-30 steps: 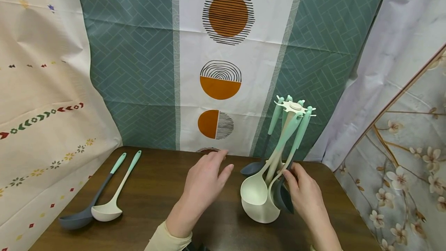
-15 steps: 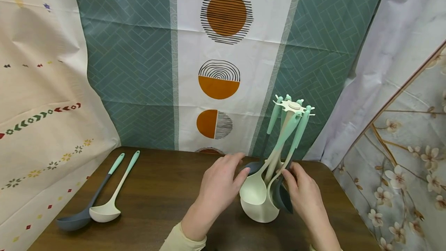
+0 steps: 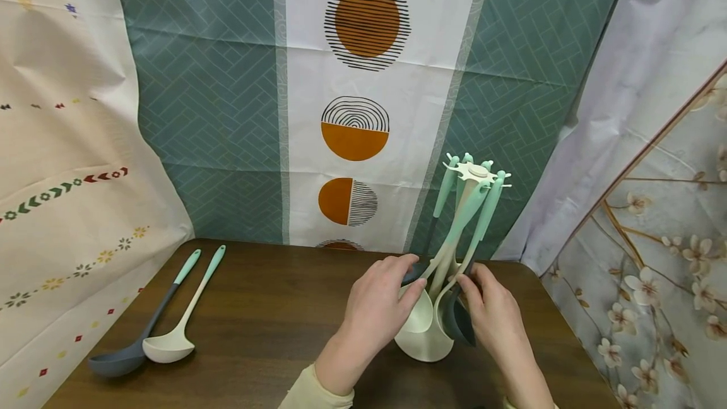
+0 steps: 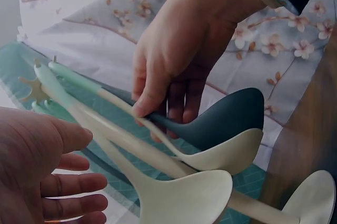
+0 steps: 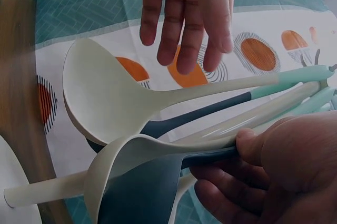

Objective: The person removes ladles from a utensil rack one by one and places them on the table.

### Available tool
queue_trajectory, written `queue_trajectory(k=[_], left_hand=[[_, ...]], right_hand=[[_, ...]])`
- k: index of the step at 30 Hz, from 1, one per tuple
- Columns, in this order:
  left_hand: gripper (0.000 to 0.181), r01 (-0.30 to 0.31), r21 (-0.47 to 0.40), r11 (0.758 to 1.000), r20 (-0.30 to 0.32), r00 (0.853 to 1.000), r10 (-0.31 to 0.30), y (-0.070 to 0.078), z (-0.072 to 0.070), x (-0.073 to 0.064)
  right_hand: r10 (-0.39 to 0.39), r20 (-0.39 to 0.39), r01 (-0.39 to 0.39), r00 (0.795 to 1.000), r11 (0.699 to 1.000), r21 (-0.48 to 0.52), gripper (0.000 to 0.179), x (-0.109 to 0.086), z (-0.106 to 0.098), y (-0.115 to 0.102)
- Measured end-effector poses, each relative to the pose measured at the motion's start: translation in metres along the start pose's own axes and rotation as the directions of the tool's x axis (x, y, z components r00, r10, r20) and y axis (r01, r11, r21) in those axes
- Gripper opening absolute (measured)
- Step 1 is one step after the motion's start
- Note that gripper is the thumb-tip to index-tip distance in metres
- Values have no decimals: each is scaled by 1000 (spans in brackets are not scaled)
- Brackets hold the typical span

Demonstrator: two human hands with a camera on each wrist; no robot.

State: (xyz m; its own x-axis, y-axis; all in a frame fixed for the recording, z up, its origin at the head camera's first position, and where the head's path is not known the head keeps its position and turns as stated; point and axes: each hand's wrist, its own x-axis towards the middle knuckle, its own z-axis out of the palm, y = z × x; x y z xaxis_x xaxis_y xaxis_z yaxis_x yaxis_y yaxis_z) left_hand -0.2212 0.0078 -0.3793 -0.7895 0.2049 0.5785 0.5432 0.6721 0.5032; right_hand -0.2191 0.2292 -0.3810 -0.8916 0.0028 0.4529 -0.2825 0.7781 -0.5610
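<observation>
A cream utensil stand with a star-shaped top and round base holds several hanging ladles with mint handles. My right hand pinches the necks of a cream ladle and a dark grey ladle, which hang side by side, thumb on the cream one and fingers behind the grey one. My left hand is at the stand's left, fingers loosely extended with nothing in them. It is beside another cream ladle and partly hides it in the head view. A gap shows between them in the right wrist view.
At the left of the brown wooden table lie a dark grey ladle and a cream ladle, bowls toward the front. A patterned cloth hangs behind the table. A floral cloth borders the right side.
My left hand has moved right, from over the table's middle to beside the stand's left cream ladle. My right hand keeps its hold, and the stand stays in place.
</observation>
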Motion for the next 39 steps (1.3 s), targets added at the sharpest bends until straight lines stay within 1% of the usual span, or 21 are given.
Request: queue_trajectory(k=[4,10,16,25,32,35,39], left_hand=[[37,-3,-2,1000,-3,1000,3,2,5,0],[36,-42,20,999,-18,999,43,6,13,1],[40,-76,48,996,-31,997,77,6,17,1],[40,-72,32,997,-14,997,73,3,20,2],[40,-83,20,996,-28,996,84,1,25,5],[36,-77,11,997,-38,996,77,0,26,5],[25,-76,-8,997,-58,995,75,-1,26,6]], right_hand=[[-11,-8,11,1000,1000,7,10,0,1,0],[-16,-6,16,1000,1000,7,11,0,1,0],[-11,2,11,1000,1000,6,12,0,0,0],[-14,-9,14,1000,1000,6,11,0,1,0],[-8,-8,8,1000,1000,5,12,0,1,0],[-5,-7,5,1000,1000,6,12,1,1,0],[-5,-6,5,1000,1000,11,12,1,1,0]])
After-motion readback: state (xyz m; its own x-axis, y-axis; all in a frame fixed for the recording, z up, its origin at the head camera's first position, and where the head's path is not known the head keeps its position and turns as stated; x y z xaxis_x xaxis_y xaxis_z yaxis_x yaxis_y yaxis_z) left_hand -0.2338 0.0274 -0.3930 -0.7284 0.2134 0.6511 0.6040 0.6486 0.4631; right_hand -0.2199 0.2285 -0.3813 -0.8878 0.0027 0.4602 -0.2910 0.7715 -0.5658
